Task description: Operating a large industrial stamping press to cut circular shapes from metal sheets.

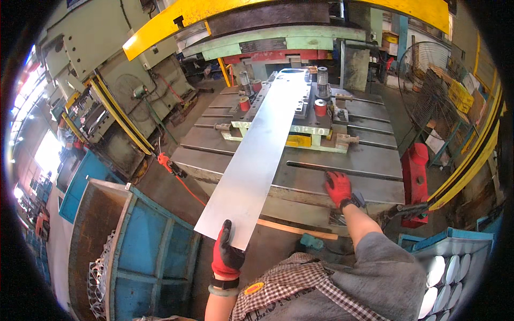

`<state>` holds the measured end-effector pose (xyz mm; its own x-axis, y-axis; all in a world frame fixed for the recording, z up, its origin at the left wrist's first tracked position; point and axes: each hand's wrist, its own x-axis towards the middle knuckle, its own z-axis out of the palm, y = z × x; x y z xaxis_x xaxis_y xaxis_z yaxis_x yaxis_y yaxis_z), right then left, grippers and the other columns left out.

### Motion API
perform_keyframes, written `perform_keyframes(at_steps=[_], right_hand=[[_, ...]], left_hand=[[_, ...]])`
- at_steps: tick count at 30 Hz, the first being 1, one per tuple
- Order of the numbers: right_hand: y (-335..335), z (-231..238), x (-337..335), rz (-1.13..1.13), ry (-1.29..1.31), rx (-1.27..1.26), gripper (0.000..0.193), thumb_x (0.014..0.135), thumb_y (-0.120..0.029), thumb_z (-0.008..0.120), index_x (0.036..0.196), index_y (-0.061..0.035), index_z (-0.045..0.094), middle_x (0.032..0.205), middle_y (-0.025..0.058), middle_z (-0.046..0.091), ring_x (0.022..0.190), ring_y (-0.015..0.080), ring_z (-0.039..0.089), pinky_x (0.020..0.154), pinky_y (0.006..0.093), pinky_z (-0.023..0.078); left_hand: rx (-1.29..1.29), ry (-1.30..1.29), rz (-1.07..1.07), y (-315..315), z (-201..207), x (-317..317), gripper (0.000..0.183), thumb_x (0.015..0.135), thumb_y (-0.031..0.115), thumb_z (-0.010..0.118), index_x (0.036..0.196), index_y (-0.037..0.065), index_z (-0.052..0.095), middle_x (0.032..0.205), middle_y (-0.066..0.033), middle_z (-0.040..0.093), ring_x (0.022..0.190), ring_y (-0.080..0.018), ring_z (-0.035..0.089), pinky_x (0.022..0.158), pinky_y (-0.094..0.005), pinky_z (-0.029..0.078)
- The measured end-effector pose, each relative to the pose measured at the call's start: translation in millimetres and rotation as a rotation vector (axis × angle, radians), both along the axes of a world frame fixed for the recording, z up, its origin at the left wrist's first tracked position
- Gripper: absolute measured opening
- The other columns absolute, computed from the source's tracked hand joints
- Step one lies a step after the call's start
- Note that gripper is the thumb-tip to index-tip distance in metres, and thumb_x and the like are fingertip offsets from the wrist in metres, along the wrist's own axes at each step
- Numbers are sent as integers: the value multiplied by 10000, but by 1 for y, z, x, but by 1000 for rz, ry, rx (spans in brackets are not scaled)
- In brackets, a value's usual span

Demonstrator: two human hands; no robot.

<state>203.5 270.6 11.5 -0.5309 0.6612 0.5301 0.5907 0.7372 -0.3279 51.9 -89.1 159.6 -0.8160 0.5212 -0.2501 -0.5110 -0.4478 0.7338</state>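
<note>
head view: a stamping press fills the stretch around twelve o'clock, its pale green ram [289, 45] raised above the slotted press bed [353, 166]. at eight o'clock stands a blue steel bin [144, 257] with perforated scrap strips [99, 267] inside; at four o'clock a blue crate [471, 234] holds round metal discs [447, 283]. the long sheet-metal strip [243, 176] runs from seven o'clock up to just past twelve, its far end over the die set [308, 130], between the guide posts [323, 80]. glare hides whether that end meets a stop.

the hands are well apart. the gloved left hand [228, 258], between six and seven o'clock, pinches the strip's near end, thumb on top. the gloved right hand [338, 187], between three and four o'clock, lies loosely spread on the bed's front edge, with no object visible in it.

the step in hand looks like feeding the strip into the die for blanking. the next move seems to call for the left hand to hold the strip level and square while pushing it toward twelve o'clock, both hands outside the die.
</note>
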Motion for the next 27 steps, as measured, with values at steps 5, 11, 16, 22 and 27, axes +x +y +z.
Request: perform_keyframes(at_steps=[5,11,16,22,27], right_hand=[[2,12,8,13,-169,-170,483,762,-406,548,1173,-154,527,1155,127,528,1063,325,468,891,457,371],[-14,2,8,-40,-84,-60,460,750,-419,557,1128,-156,553,1075,127,557,1014,320,497,851,454,404],[-17,2,12,-24,-23,18,424,786,-426,529,1111,-155,565,1060,98,562,979,297,508,819,424,420],[-13,5,7,-49,-69,-5,441,794,-434,514,1132,-154,554,1098,93,549,1006,288,501,837,411,413],[-11,2,5,-52,-84,-18,457,796,-432,512,1162,-159,532,1124,93,536,1024,288,495,869,413,395]], left_hand=[[139,-15,-268,-38,-2,4,291,877,250,513,1069,32,534,873,-73,616,697,-178,590,570,-308,464],[-189,-412,-261,-54,10,3,412,892,380,491,547,201,355,463,63,333,354,-55,302,321,-191,225],[-295,70,-120,-48,11,18,412,882,428,493,551,216,367,440,82,305,324,-44,253,288,-196,173],[-267,-44,-147,-46,16,11,289,861,356,556,646,196,449,482,58,389,360,-70,337,311,-214,251],[-269,32,-29,-35,27,21,220,849,333,578,721,184,480,498,48,426,393,-86,382,333,-223,288]])
